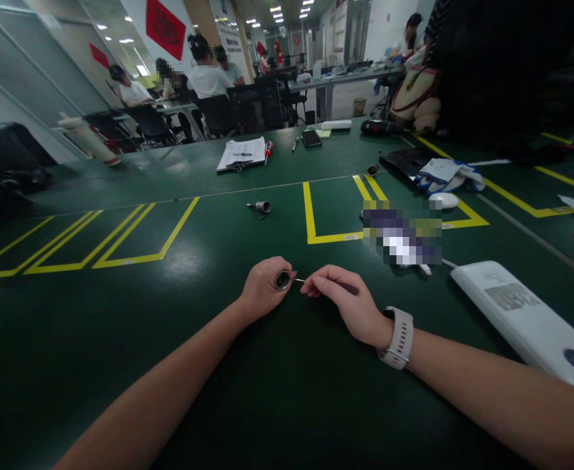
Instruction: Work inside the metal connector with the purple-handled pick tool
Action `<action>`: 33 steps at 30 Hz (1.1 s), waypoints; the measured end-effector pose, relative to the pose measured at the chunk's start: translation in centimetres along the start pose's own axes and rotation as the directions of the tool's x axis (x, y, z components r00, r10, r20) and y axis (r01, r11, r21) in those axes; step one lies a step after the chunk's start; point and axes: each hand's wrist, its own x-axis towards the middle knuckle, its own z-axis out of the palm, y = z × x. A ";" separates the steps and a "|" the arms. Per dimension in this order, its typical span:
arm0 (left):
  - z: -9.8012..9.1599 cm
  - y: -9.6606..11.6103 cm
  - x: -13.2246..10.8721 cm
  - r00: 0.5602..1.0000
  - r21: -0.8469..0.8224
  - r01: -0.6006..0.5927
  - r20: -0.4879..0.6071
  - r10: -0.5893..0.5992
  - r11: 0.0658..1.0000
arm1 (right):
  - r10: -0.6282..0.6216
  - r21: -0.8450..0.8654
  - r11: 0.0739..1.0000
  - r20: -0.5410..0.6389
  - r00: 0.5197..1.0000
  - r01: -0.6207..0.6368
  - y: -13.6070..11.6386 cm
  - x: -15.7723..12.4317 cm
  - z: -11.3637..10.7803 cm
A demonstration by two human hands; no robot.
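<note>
My left hand (263,290) is closed around a round metal socket (282,280), its dark open end facing me. In my right hand (345,300) is a small screwdriver (349,288) with a thin metal shaft and a dark handle. The shaft points left and its tip meets the socket's side near my left fingertips; exact contact is hidden. Both hands are just above the green table (208,391). Beyond them lies a similar metal socket with a shank (262,207). Farther right, a small round metal piece (372,170) lies near a dark flat item.
To the right are a white power bank (522,313) with a cable, a blurred-out item (401,238), a white oval object (443,200) and gloves (448,175). Farther back lie a clipboard (241,153), a phone (311,138) and a power tool (383,128). Yellow tape (130,261) marks the table.
</note>
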 end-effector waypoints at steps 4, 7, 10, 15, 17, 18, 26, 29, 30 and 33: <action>0.1 0.1 0.0 1.000 0.108 -0.025 0.004 0.025 0.994 | -0.001 -0.112 0.994 0.017 1.000 0.003 -0.4 -0.3 0.3; 0.1 0.1 -0.1 1.000 0.070 -0.029 0.007 0.028 0.997 | 0.055 0.033 0.998 0.028 0.998 -0.056 -0.1 0.0 0.2; -0.1 -0.1 -0.1 1.000 -0.024 -0.026 0.002 0.026 0.999 | 0.123 0.205 0.971 0.026 0.992 -0.126 0.4 0.3 -0.1; 0.0 -0.3 -0.1 0.998 -0.132 -0.050 -0.038 0.045 0.990 | 0.162 0.296 0.940 0.043 0.986 -0.168 0.6 0.4 -0.2; 0.1 -0.3 -0.1 0.997 -0.133 -0.055 -0.053 0.048 0.990 | 0.151 0.284 0.947 0.027 0.988 -0.152 0.6 0.4 -0.2; 0.2 -0.3 -0.1 0.997 -0.121 -0.054 -0.059 0.048 0.991 | 0.133 0.260 0.956 0.016 0.991 -0.133 0.6 0.3 -0.1; 0.3 -0.3 -0.1 0.997 0.065 -0.069 -0.041 0.071 0.996 | 0.072 0.055 0.996 0.022 0.997 -0.073 0.5 0.0 0.2; 0.2 -0.3 -0.1 0.994 0.003 -0.096 -0.052 0.096 0.995 | 0.153 0.223 0.962 0.029 0.988 -0.156 0.6 0.4 0.0; 0.2 -0.3 -0.1 0.993 -0.026 -0.102 -0.060 0.100 0.994 | 0.179 0.268 0.946 0.034 0.983 -0.182 0.6 0.5 -0.1; 0.2 -0.4 -0.1 0.992 -0.091 -0.098 -0.088 0.090 0.991 | 0.212 0.332 0.918 0.049 0.976 -0.216 0.5 0.6 -0.3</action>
